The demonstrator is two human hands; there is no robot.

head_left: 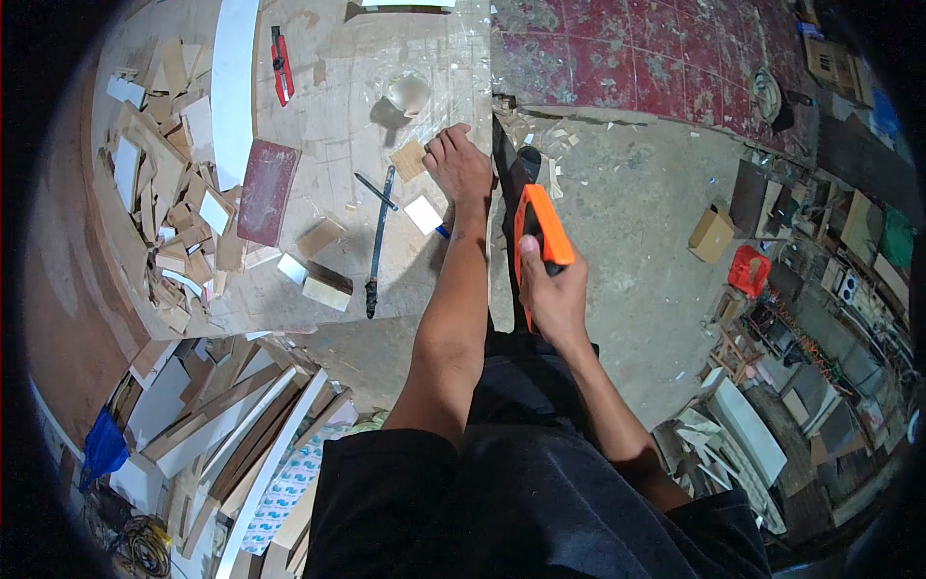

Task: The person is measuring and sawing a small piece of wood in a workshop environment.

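Head view: the right hand [556, 297] is wrapped around an orange-and-black hand tool [552, 224] just off the table's right edge, its far part hard to make out; the left hand [461, 170] lies palm down by that edge, fingers slightly bent, whether gripping anything I cannot tell, near a small tan wooden square [410, 160]. Cut pieces lie about, suggesting some cutting is done; how much is left cannot be judged, and no fresh cut shows. Across the worn wooden tabletop [333, 106] are a maroon rectangular board [268, 193], a red-and-black utility knife [281, 68] and heaped wooden offcuts [154, 169]. Beyond spread grey concrete floor [627, 203], dull red tiles [656, 48] and an open cardboard box [711, 234].
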